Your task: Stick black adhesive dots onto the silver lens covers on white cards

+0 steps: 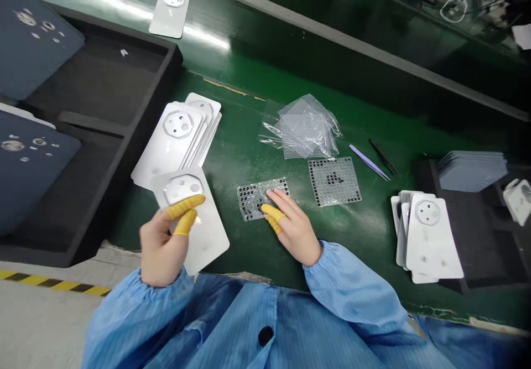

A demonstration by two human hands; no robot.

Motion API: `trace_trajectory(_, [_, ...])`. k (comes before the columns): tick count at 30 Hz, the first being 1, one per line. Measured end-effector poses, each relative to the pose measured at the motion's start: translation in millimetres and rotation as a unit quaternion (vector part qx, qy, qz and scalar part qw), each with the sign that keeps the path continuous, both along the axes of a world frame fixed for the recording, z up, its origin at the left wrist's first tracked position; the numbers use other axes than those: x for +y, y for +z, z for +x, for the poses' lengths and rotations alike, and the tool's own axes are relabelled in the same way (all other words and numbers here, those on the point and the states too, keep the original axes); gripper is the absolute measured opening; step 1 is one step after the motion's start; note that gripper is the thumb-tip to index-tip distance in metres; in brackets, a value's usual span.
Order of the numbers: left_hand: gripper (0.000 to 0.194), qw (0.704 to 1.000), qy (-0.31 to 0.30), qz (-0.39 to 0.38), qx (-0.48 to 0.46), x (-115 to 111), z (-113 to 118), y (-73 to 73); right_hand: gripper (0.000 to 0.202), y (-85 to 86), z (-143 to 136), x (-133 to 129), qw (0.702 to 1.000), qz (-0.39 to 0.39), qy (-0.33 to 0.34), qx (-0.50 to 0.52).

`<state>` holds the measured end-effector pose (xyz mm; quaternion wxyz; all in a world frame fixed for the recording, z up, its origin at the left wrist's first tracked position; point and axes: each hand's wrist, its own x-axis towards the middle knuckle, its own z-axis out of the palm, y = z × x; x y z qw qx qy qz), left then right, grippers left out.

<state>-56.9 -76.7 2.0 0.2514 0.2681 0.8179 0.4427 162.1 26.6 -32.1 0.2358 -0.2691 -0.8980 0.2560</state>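
My left hand [166, 244], with yellow finger cots on thumb and forefinger, grips a white phone-shaped back panel [207, 236] that has a round camera area near its top. Left of centre, a fanned stack of similar white panels [161, 150] lies just beyond it. My right hand [296, 228], also in yellow finger cots, rests its fingertips on a clear sheet dotted with small black round pieces [251, 195]. Whether a piece is between its thumb and forefinger is hidden. A second dotted sheet [338, 183] lies to the right of that hand.
Clear plastic bags [307, 128] lie behind the sheets, beside purple tweezers [367, 160] and black tweezers [382, 156]. A black tray [145, 98] with dark panels stands left. More white panels [435, 247] and a dark tray [489, 236] are right. One panel [168, 20] lies at the back.
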Motion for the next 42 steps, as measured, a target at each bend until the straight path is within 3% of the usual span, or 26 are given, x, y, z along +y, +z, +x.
trace_trajectory(4, [0.037, 0.984, -0.133, -0.029, -0.119, 14.6, 13.3, 6.3, 0.037, 2.8, 1.5, -0.8, 0.998, -0.03, -0.014, 0.05])
trace_trajectory(6, [0.036, 0.969, -0.167, -0.039, -0.18, 26.1, 25.4, 9.5, 0.04, 10.1, 4.0, -1.3, 0.999, -0.019, -0.001, 0.04])
trace_trajectory(9, [0.037, 0.941, -0.165, -0.035, -0.293, 36.7, 37.1, 9.8, 0.043, 21.7, 7.3, 0.2, 0.999, -0.014, 0.033, 0.031])
trace_trajectory(12, [0.034, 0.921, -0.134, -0.013, -0.366, 36.7, 41.9, 6.0, 0.043, 31.5, 7.1, 4.3, 0.992, -0.082, 0.058, 0.07])
trace_trajectory(17, [0.029, 0.914, -0.12, 0.022, -0.387, 30.3, 50.1, 1.6, 0.02, 36.6, -5.1, 5.5, 0.979, -0.146, -0.03, 0.141])
trace_trajectory(21, [0.03, 0.916, -0.142, 0.027, -0.375, 29.4, 54.9, -1.3, 0.017, 31.0, -13.6, 3.2, 0.983, -0.09, -0.044, 0.153])
trace_trajectory(28, [0.024, 0.943, -0.173, 0.05, -0.28, 25.3, 65.0, -8.2, 0.026, 31.0, 2.3, 1.3, 0.988, 0.112, 0.088, 0.056])
trace_trajectory(31, [0.024, 0.953, -0.189, 0.068, -0.227, 28.1, 67.6, -11.6, 0.028, 20.0, 10.7, 7.1, 0.981, 0.144, 0.122, 0.046])
trace_trajectory(36, [0.021, 0.956, -0.243, 0.1, -0.129, 28.9, 68.2, -10.0, 0.029, 3.4, 7.0, 11.5, 0.98, 0.136, 0.131, 0.066])
trace_trajectory(42, [0.02, 0.958, -0.263, 0.091, -0.068, 30.9, 65.9, -11.2, 0.02, -7.1, -7.5, 12.3, 0.996, 0.006, 0.013, 0.093])
